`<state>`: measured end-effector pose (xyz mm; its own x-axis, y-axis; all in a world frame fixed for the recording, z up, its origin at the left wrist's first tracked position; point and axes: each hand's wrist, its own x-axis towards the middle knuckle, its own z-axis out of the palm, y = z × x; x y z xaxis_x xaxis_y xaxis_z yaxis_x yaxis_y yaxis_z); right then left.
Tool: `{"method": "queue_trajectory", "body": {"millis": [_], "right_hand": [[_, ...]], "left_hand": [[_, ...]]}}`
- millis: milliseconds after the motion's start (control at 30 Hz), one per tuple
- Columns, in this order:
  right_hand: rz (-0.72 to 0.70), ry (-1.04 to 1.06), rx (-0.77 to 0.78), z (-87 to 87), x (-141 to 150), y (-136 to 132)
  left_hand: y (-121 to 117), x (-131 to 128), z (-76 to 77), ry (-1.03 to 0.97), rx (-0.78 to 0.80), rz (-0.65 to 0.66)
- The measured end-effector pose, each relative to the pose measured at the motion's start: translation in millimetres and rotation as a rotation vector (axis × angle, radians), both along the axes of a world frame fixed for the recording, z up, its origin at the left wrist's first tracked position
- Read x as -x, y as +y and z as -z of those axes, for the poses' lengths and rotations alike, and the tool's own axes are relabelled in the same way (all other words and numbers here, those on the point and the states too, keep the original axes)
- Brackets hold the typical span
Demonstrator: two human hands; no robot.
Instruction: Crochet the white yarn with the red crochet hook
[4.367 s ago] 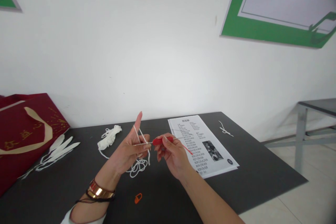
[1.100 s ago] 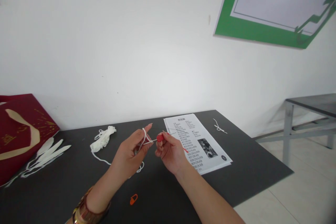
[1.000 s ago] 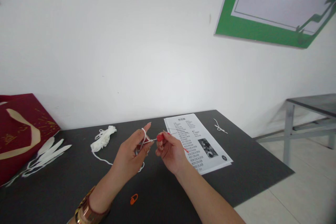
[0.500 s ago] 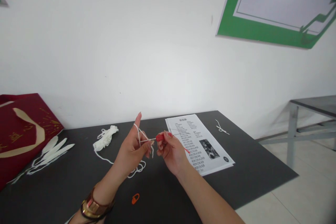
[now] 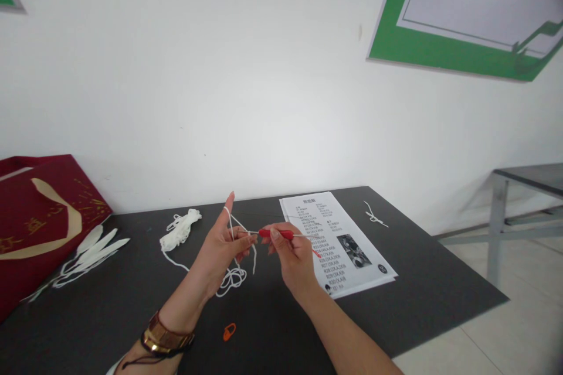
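White yarn [image 5: 231, 224] loops over the raised index finger of my left hand [image 5: 226, 244], whose thumb pinches the strand against the other fingers. My right hand [image 5: 290, 252] grips a crochet hook [image 5: 281, 234] by its red handle, the shaft pointing left into the yarn at my left fingertips. A short yarn tail hangs below that pinch. Loose coils [image 5: 233, 280] lie on the table under my left hand, and a strand runs left to a white yarn bundle [image 5: 180, 229]. Closer to me lies an orange stitch marker [image 5: 229, 331].
Printed sheets [image 5: 352, 269] lie on the black table [image 5: 422, 281] to the right, with a small knotted bit of white yarn [image 5: 375, 215] beyond them. At left are white leaf-shaped pieces [image 5: 94, 252] and a dark red bag [image 5: 48, 205]. A wall stands behind the table.
My right hand has turned, so the hook lies more level and its red handle shows more fully. My left hand keeps its pinch on the yarn. The whole view has shifted slightly.
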<state>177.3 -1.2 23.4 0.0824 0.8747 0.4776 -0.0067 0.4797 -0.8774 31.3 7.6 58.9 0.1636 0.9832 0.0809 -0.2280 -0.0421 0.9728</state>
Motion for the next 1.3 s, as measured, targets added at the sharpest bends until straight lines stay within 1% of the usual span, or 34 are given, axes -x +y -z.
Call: {"method": "queue_trajectory", "body": {"millis": [67,133,167,233,300,367,433,533,633,733,867,967,1100,1300], "right_hand": [[0.081,-0.247,-0.196,1.8,0.2,-4.2],[0.111,-0.437,-0.387,3.5,0.5,-7.3],[0.114,-0.498,-0.464,3.9,0.6,-8.3],[0.100,-0.546,-0.568,3.7,0.7,-9.6],[0.055,-0.489,-0.589,2.2,0.9,-9.9],[-0.015,-0.345,-0.491,0.1,1.6,-9.3],[-0.102,-0.135,-0.310,-1.4,2.8,-7.5],[-0.240,0.169,-0.085,-2.8,4.1,-3.9],[-0.298,0.304,0.026,-4.4,2.9,-1.9],[-0.303,0.366,0.085,-6.5,0.0,-1.8],[-0.331,0.449,0.112,-9.5,-3.1,-1.3],[-0.357,0.517,0.127,-11.6,-4.1,-0.7],[-0.375,0.558,0.151,-14.3,-4.9,-0.5],[-0.442,0.618,0.219,-15.4,-5.7,0.7]], "left_hand": [[2.7,1.6,4.1,-0.060,0.053,-0.012],[5.2,5.4,6.7,-0.150,0.106,0.031],[6.3,8.0,7.1,-0.204,0.133,0.069],[8.2,14.3,6.0,-0.318,0.197,0.172],[9.4,20.5,3.4,-0.407,0.244,0.284],[9.7,25.3,0.8,-0.451,0.261,0.373],[9.2,28.1,-0.8,-0.469,0.249,0.419],[7.1,29.5,-1.8,-0.470,0.217,0.432],[4.3,29.5,-3.4,-0.450,0.180,0.443],[2.3,29.3,-5.8,-0.442,0.138,0.451],[1.4,30.1,-7.8,-0.431,0.102,0.453],[1.1,31.9,-8.0,-0.424,0.099,0.470],[0.9,33.6,-7.5,-0.431,0.106,0.493],[2.4,32.5,-7.8,-0.412,0.095,0.460]]}}
